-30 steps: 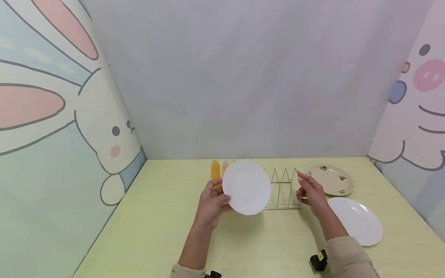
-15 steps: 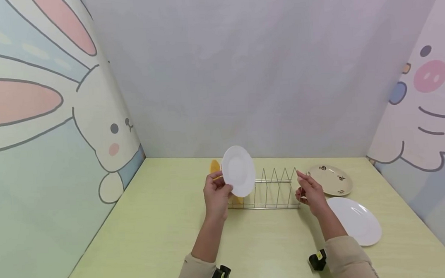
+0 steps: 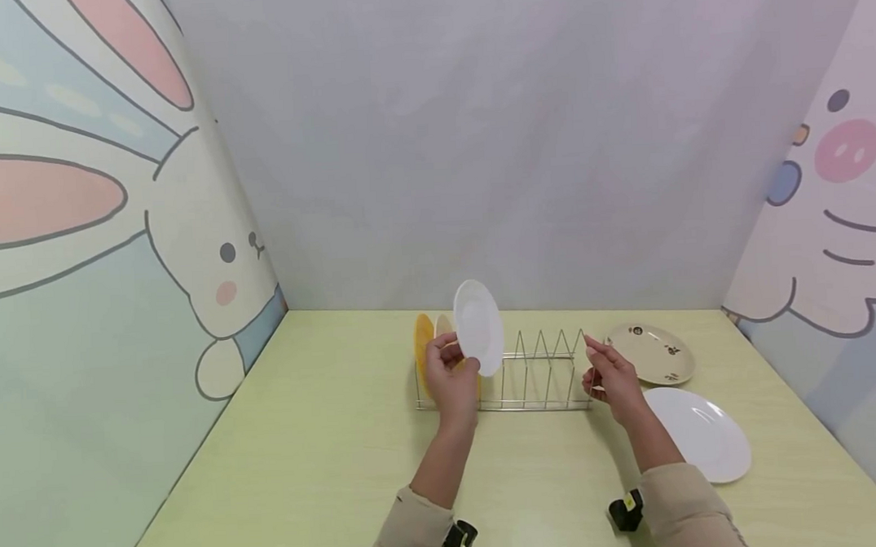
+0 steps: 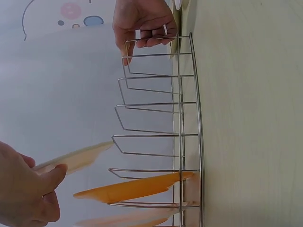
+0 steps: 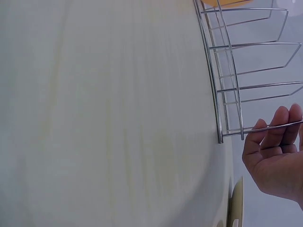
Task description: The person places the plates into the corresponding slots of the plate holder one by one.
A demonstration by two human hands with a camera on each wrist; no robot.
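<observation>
My left hand (image 3: pixel 452 387) pinches a small white plate (image 3: pixel 480 329) by its lower left edge. The plate is tilted and held above the left half of a wire dish rack (image 3: pixel 535 409). In the left wrist view, thumb and fingers press the rim of the plate (image 4: pixel 78 158), apart from the wires. My right hand (image 3: pixel 613 380) grips the rack's right end; the right wrist view shows curled fingers (image 5: pixel 279 127) round the end wire. An orange-yellow plate (image 3: pixel 422 348) and a cream one (image 3: pixel 443 325) stand upright in the left slots, and another orange plate (image 4: pixel 132 188) leans nearer the held plate.
Right of the rack, a cream oval plate (image 3: pixel 650 356) with brown prints lies on the pale table (image 3: pixel 292 459). Nearer lies a larger white plate (image 3: pixel 702 433), partly behind the right forearm. Cartoon-printed side walls and a grey back wall (image 3: pixel 462 142) enclose the table.
My left hand has raised the white plate, turned it from facing me to nearly edge-on, then shifted slightly right. The left plates show more. My right hand stays on the rack.
</observation>
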